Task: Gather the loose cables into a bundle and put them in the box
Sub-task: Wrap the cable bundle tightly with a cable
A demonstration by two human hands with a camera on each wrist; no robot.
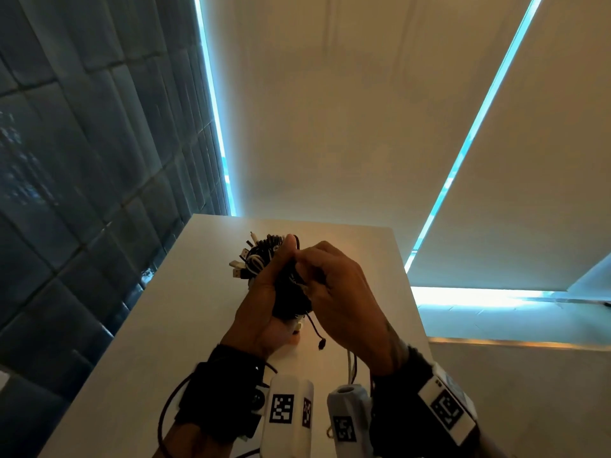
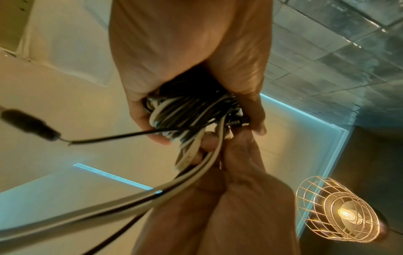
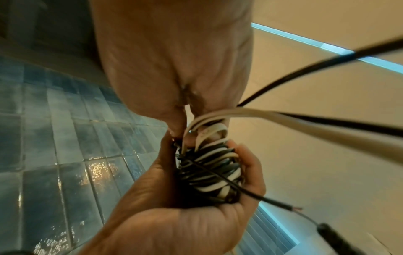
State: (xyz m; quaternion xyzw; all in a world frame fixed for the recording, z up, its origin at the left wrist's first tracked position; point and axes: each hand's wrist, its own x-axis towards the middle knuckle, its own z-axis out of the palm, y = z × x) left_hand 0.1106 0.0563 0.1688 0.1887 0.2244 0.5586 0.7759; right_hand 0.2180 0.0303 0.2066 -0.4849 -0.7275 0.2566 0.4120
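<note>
Nearest you, on both wrists, sit white camera housings point(image 1: 291, 409) printed with black-and-white square marker codes; no readable words or brand show on them. Black wrist straps point(image 1: 221, 391) hold them on, and a thin black lead loops off the left one over the white table point(image 1: 185, 292).

Just beyond, above the table's middle, your left hand point(image 1: 264, 302) is wrapped around the cable bundle point(image 1: 291, 292), fingers and thumb curled tight about its coiled black and white strands. Your right hand point(image 1: 344, 292) meets it from the right, its fingertips point(image 3: 174, 127) pinched together on strands at the bundle's top. White and black cables point(image 2: 130, 198) trail loose from that pinch down toward your wrists, and one thin black cable point(image 1: 314, 328) dangles under the bundle, ending in a small black plug point(image 1: 321, 343).

At the bundle's far-left end, white and black connector ends point(image 1: 241, 262) fan out above the table.

Farther off, dark blue tiles point(image 1: 82, 160) cover the left wall, pale blinds point(image 1: 330, 110) edged by bright strips stand beyond, and a lit wire-cage lamp point(image 2: 340, 212) hangs overhead.
</note>
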